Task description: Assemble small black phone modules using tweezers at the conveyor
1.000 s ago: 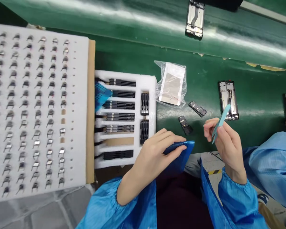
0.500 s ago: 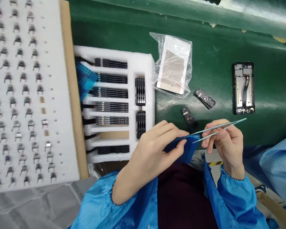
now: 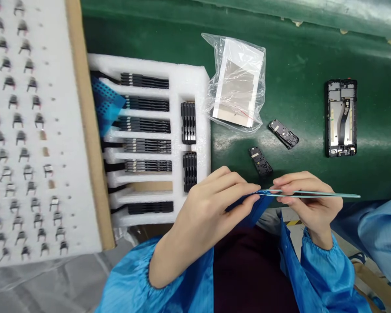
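Observation:
My left hand [image 3: 215, 200] pinches a blue plastic sheet [image 3: 259, 211] between thumb and fingers, its lower part hanging down in front of me. A pair of light teal tweezers [image 3: 332, 194] lies in my right hand [image 3: 309, 198], closed around it. The tweezer tips meet the sheet's upper edge, right beside my left fingertips; whether they grip anything small there I cannot make out. Just beyond my hands, a small black phone part [image 3: 260, 161] rests on the green table [image 3: 299, 87], with similar black parts [image 3: 283, 134] a little farther back.
A white foam tray [image 3: 190, 80] holds stacks of black parts in slots, with another blue sheet [image 3: 108, 102] on its left. A foam board [image 3: 58, 152] with rows of small components covers the far left. A plastic bag [image 3: 237, 82] and an opened phone [image 3: 341, 117] lie behind.
My right hand has turned the tweezers level and brought their tips together at the blue sheet's edge. My left hand keeps its pinch. The whole view has shifted slightly.

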Demonstrator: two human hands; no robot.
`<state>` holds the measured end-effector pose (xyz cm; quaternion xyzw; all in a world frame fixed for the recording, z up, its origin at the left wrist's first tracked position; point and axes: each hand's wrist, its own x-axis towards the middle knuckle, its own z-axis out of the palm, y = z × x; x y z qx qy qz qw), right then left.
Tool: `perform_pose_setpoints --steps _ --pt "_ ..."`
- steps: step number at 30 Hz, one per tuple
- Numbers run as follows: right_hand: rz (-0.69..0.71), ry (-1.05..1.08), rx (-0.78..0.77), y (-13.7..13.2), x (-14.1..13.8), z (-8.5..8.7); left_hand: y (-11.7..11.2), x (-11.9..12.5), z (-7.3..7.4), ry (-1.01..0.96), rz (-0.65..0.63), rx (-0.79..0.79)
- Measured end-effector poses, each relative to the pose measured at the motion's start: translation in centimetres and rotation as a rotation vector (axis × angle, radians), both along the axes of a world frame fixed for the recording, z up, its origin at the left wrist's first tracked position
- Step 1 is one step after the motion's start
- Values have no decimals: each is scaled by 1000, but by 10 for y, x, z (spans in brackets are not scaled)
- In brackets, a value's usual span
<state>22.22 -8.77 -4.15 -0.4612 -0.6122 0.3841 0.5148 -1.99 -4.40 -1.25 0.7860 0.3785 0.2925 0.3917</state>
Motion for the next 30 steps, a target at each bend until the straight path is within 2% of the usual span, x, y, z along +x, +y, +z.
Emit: perform_pose_setpoints --steps 4,11,30 --pt "25 13 41 0 0 -2 0 0 -2 -2 -3 -1" --pt "-11 -11 34 -1 -1 -3 0 -1 1 9 -4 7" --pt "27 -18 39 -1 0 -3 -1 -1 0 25 -9 24"
